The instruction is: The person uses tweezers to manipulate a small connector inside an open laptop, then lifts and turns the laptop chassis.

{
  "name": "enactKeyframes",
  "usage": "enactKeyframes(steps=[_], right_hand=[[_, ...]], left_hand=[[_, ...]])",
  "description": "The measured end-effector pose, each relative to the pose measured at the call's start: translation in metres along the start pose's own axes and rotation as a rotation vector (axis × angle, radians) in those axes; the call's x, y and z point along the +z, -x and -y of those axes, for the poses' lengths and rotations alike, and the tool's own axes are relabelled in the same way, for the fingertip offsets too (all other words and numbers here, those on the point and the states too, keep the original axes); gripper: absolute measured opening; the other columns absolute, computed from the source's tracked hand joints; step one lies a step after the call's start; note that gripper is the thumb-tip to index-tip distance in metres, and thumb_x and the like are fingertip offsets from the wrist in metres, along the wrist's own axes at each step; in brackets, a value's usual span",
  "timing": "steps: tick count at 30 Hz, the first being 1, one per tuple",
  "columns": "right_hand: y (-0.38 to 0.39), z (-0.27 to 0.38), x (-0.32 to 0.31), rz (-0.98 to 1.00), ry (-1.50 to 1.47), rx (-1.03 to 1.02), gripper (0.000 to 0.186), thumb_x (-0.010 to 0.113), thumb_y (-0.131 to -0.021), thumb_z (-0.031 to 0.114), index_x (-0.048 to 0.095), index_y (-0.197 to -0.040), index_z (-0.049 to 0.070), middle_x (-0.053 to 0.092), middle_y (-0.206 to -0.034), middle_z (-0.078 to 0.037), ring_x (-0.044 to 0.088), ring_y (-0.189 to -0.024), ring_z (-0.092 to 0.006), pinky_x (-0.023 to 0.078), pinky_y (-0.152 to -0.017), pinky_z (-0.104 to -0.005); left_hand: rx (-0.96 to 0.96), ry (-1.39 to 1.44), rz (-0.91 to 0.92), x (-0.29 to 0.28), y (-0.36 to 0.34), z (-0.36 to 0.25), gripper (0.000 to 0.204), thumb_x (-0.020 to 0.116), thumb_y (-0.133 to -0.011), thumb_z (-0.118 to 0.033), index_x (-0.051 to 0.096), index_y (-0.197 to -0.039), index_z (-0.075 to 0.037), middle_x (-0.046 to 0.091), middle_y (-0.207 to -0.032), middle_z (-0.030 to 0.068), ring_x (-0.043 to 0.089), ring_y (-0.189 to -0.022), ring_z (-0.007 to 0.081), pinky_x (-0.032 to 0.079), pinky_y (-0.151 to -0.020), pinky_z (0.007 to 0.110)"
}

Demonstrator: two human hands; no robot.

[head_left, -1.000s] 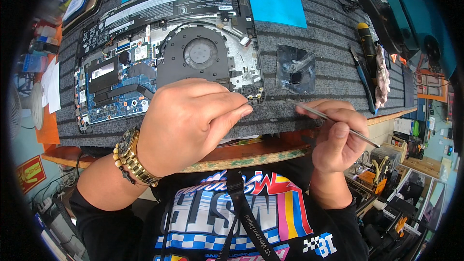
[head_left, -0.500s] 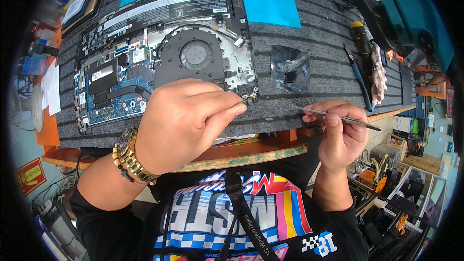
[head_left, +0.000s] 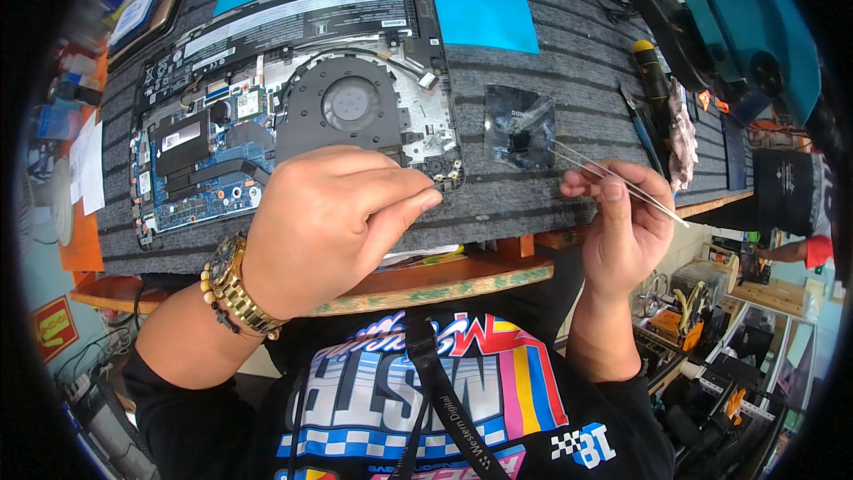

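An opened laptop base (head_left: 413, 142) lies on the bench, with a black fan (head_left: 351, 105), a long battery (head_left: 293, 22) and a blue circuit board (head_left: 191, 200) exposed. My left hand (head_left: 329, 222) hovers over its near edge, thumb and forefinger pinched together by the right corner. Whatever may be between those fingertips is too small or hidden. To the right, my right hand (head_left: 626, 231) grips thin metal tweezers (head_left: 577, 156), their tips pointing up-left beside a clear plastic bag (head_left: 522, 129) with a small black part inside.
Grey ribbed cloth (head_left: 569, 84) covers the bench, with a blue mat (head_left: 489, 0) at the back. On the right lie pliers (head_left: 644, 129), a yellow-and-black screwdriver (head_left: 653, 76) and a crumpled cloth (head_left: 681, 138). The wooden bench edge (head_left: 426, 289) runs in front of me.
The tweezers have swung to a steeper slant, and their tips are higher, by the plastic bag. My left hand keeps its pinch near the laptop corner. The view has shifted slightly.
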State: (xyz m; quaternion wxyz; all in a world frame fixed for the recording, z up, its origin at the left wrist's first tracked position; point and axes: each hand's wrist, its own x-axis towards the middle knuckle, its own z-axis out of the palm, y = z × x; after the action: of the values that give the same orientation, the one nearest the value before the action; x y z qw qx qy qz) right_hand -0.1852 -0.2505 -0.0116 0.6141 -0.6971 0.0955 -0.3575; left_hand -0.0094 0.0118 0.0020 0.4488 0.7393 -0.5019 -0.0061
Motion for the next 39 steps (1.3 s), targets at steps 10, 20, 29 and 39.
enactKeyframes(steps=[10,20,29,39], right_hand=[[0.004,-0.015,-0.009,0.060,0.179,-0.199,0.025,0.074,-0.105,-0.012,0.072,-0.130,-0.010,0.082,-0.124,-0.027,0.083,-0.118,-0.0367,0.066,-0.111,-0.0540],[-0.008,-0.011,-0.005,0.199,0.556,-0.422,0.020,0.084,-0.093,-0.014,0.082,-0.113,-0.009,0.087,-0.111,-0.025,0.087,-0.113,-0.0390,0.062,-0.117,-0.0575],[-0.010,-0.008,0.000,0.318,0.673,-0.517,0.031,0.085,-0.085,-0.014,0.084,-0.113,-0.003,0.087,-0.112,-0.022,0.086,-0.115,-0.0412,0.059,-0.119,-0.0602],[-0.006,-0.007,-0.008,0.373,0.774,-0.551,0.037,0.084,-0.084,-0.011,0.085,-0.120,-0.001,0.086,-0.122,-0.023,0.084,-0.121,-0.0441,0.056,-0.121,-0.0628]], left_hand=[[0.000,-0.003,0.025,-0.003,-0.001,-0.001,0.007,0.086,-0.098,-0.010,0.086,-0.099,-0.004,0.081,-0.087,0.0112,0.077,-0.075,0.0308,0.061,-0.069,0.042],[0.001,0.000,0.014,-0.002,-0.001,-0.001,0.008,0.087,-0.098,-0.012,0.086,-0.099,-0.003,0.081,-0.087,0.0110,0.076,-0.075,0.0304,0.061,-0.069,0.042],[-0.005,-0.007,0.025,-0.003,-0.001,-0.001,0.008,0.087,-0.098,-0.011,0.086,-0.099,-0.004,0.081,-0.086,0.0106,0.077,-0.076,0.0304,0.061,-0.069,0.042],[-0.004,0.004,0.010,-0.001,0.000,0.000,0.007,0.087,-0.098,-0.011,0.086,-0.098,-0.004,0.080,-0.086,0.0108,0.076,-0.075,0.0308,0.061,-0.068,0.042]])
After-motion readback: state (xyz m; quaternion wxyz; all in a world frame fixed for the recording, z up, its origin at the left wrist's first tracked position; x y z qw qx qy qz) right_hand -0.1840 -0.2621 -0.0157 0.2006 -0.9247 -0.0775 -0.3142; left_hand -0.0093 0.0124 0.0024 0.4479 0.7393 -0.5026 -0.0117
